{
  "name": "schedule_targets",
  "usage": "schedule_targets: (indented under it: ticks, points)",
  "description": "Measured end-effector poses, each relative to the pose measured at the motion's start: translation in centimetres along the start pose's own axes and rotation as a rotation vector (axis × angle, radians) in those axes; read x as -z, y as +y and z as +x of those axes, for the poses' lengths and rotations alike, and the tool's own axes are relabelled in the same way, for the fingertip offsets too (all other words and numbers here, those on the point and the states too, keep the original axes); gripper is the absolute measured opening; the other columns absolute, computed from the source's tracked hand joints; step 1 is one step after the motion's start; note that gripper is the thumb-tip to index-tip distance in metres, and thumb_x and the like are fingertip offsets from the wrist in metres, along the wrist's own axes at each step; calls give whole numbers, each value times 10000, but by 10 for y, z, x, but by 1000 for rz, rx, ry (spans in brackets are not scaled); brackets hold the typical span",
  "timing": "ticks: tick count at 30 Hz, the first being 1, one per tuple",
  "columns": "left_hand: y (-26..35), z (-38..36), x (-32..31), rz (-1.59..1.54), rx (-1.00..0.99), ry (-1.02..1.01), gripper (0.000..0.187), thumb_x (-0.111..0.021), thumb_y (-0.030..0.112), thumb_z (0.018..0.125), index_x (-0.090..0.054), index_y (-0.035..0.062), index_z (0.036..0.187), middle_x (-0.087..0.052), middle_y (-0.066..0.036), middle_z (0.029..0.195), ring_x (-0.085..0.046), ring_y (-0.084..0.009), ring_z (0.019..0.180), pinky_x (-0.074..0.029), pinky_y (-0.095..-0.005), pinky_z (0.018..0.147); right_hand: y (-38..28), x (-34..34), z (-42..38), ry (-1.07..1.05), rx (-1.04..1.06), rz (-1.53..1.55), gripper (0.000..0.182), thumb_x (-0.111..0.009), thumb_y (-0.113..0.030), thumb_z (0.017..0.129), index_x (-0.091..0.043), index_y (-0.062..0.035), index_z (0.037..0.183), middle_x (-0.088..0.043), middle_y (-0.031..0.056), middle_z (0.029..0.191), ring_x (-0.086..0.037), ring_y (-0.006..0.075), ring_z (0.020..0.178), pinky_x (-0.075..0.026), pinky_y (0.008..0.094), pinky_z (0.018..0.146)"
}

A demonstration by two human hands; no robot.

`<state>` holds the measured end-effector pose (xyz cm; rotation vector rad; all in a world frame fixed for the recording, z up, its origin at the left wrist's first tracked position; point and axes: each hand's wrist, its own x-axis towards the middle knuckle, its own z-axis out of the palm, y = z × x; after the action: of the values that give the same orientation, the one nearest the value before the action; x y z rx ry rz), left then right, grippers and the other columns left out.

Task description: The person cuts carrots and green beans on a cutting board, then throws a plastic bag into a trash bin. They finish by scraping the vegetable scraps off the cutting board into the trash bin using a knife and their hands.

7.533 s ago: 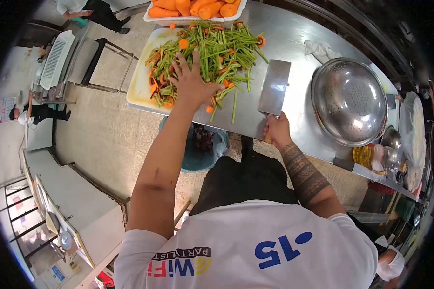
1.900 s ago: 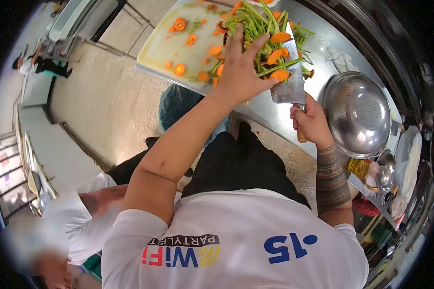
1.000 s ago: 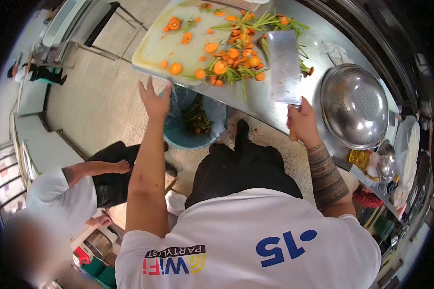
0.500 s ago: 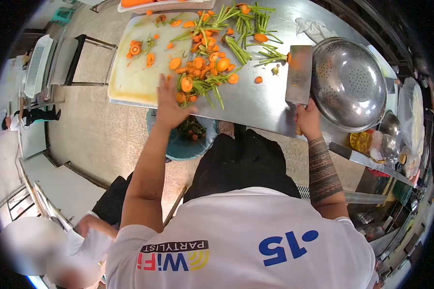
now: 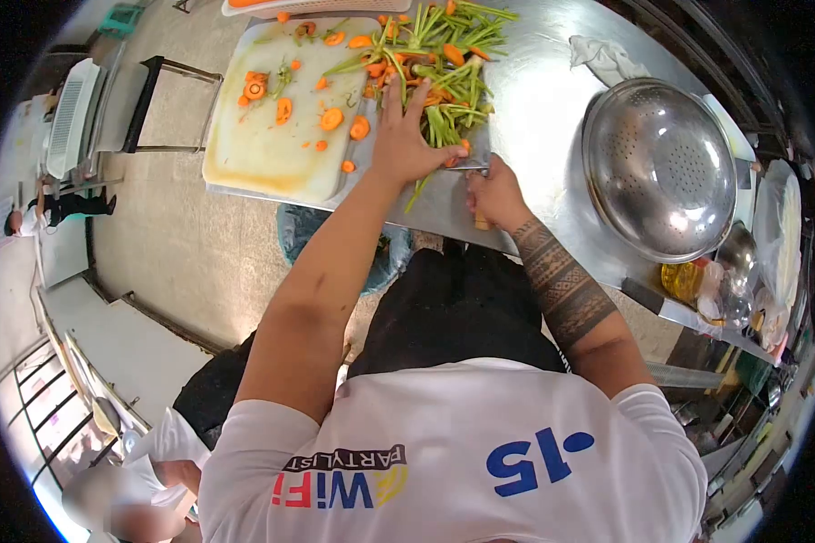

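My left hand (image 5: 405, 145) has its fingers spread over the left side of a pile of green carrot tops (image 5: 457, 86) and orange carrot pieces. My right hand (image 5: 498, 192) grips the wooden handle of a cleaver (image 5: 474, 149), whose blade lies low on the metal table, partly beneath the pile. Carrot slices (image 5: 332, 119) are scattered on the white cutting board (image 5: 254, 172) to the left of my left hand.
A large steel colander (image 5: 661, 167) rests on the metal table (image 5: 534, 109) at the right, below a white cloth (image 5: 602, 60). A bottle of yellow oil (image 5: 682, 281) is near the right edge. A lined bin (image 5: 299, 231) stands under the table edge. Another person (image 5: 167, 462) is at the lower left.
My right hand has moved left with the cleaver, from beside the colander to the pile. My left hand has moved right and up onto the pile, which is now more bunched together.
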<state>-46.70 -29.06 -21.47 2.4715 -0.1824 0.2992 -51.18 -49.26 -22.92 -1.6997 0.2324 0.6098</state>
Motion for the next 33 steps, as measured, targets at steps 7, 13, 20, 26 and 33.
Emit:
schedule_targets:
  ticks: [7, 13, 20, 26, 33]
  points:
    - [-5, 3, -9, -49, 40, 90, 1122, -917, 650, 567, -464, 128, 1450, -291, -351, 1574, -345, -521, 1446, -361, -576, 1159, -5, -14, 11, -184, -36, 195, 109, -540, -20, 958, -521, -36, 1065, -567, 43, 779, -570, 154, 581, -506, 318, 531]
    - [25, -3, -4, -143, -82, 157, 1076, -944, 584, 576, -471, 106, 1417, -273, -328, 1583, -357, -498, 1440, -372, -564, 1152, -12, 11, -22, -147, 21, 146, 160, -543, -21, 974, -527, -36, 1133, -570, 30, 816, -560, 135, 617, -515, 312, 564]
    - [57, -27, 27, -230, -174, 327, 1041, -933, 563, 616, -455, 85, 1407, -258, -335, 1589, -307, -511, 1463, -305, -589, 1182, -46, 20, -76, -157, 80, 57, 294, -556, -27, 992, -529, -21, 1284, -585, 21, 880, -566, 98, 637, -510, 278, 573]
    - [44, -110, 97, -104, -129, 476, 1025, -920, 550, 666, -408, 101, 1433, -237, -361, 1581, -266, -527, 1479, -303, -592, 1183, -49, -34, -117, -325, 143, -110, 311, -602, -67, 982, -567, -54, 1291, -602, -2, 904, -556, 82, 624, -494, 252, 575]
    - [-23, -249, 102, 57, 247, 524, 1053, -893, 550, 724, -346, 50, 1473, -194, -376, 1583, -243, -526, 1490, -290, -589, 1192, -10, -112, -103, -444, 531, -711, 195, -624, -162, 939, -525, -18, 1026, -666, 220, 841, -670, 430, 799, -527, 518, 728]
